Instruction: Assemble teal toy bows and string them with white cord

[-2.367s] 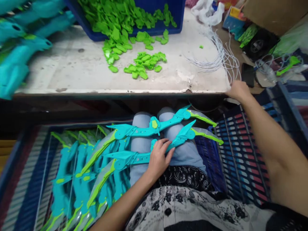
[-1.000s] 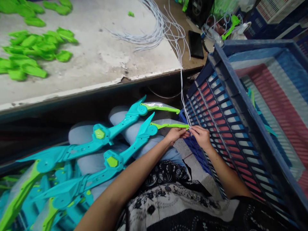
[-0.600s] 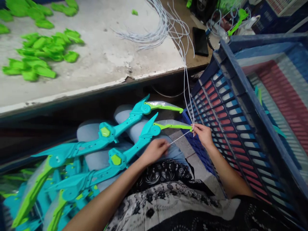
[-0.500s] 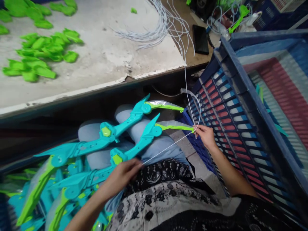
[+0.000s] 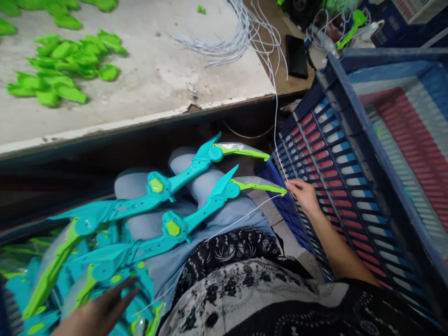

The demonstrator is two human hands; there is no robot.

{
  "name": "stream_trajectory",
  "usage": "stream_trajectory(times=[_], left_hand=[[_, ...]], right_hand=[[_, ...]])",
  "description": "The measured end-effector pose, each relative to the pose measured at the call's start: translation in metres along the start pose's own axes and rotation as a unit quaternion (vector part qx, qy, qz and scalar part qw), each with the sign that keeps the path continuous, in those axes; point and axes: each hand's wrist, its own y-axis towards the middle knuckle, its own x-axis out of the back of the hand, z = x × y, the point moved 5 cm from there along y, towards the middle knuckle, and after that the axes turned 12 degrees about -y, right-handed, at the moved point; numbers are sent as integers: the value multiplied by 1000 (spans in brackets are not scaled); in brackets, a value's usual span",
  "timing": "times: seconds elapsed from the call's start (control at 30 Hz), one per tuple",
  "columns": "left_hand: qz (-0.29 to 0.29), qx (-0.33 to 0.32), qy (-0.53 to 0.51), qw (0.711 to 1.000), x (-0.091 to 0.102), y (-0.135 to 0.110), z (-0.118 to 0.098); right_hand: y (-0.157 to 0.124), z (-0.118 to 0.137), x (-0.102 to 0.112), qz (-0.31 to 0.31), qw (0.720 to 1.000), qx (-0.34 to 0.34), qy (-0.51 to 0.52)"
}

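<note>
Two turquoise toy bows lie across my lap, the far bow (image 5: 161, 186) and the near bow (image 5: 178, 228), both with lime-green limb ends. My right hand (image 5: 304, 195) is closed, thumb and fingers pinching a white string (image 5: 276, 116) that runs up to the bundle on the table. It is just beside the near bow's tip. From that tip a second stretch of string (image 5: 241, 217) slants slackly down over my lap. My left hand (image 5: 101, 305), blurred, is over the lower-left pile of bow parts (image 5: 21, 289), fingers apart, close to the string's loose end.
On the worn white table (image 5: 140, 93) are lime-green plastic pieces (image 5: 73, 56) and a bundle of white strings (image 5: 224, 46). A black phone (image 5: 297, 56) lies at the table's right end. A large dark-blue crate (image 5: 346, 107) stands close on my right.
My left hand has moved down and left, and the string by it has gone slack. My right hand has drawn slightly away from the bow tip; the string loop there is gone.
</note>
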Motion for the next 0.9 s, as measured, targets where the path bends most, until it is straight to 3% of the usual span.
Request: stream_trajectory(times=[0.03,0.1,0.2,0.27,0.37,0.47,0.6,0.67,0.8,0.9], left_hand=[[-64,-34,1,997,10,13,-25],[-134,-153,-3,979,17,39,-82],[-70,-294,1,953,-12,70,-145],[-6,-324,36,946,-39,80,-158],[61,-311,72,946,-62,80,-150],[125,-293,17,948,-59,80,-150],[95,-244,-127,957,-38,110,-185],[91,-221,-201,950,-40,133,-208],[168,-106,-405,893,-77,177,-242],[232,-25,-485,843,-108,197,-258]], right_hand=[[5,6,1,-16,1000,9,6],[17,18,-1,-17,999,11,38],[39,37,-11,6,993,15,119],[51,49,-18,5,987,32,155],[64,60,-29,-3,986,72,153],[68,67,-39,-7,986,120,118],[70,70,-51,-2,983,153,103],[71,69,-55,7,983,152,103],[71,68,-58,3,986,156,65],[71,67,-60,2,985,164,46]])
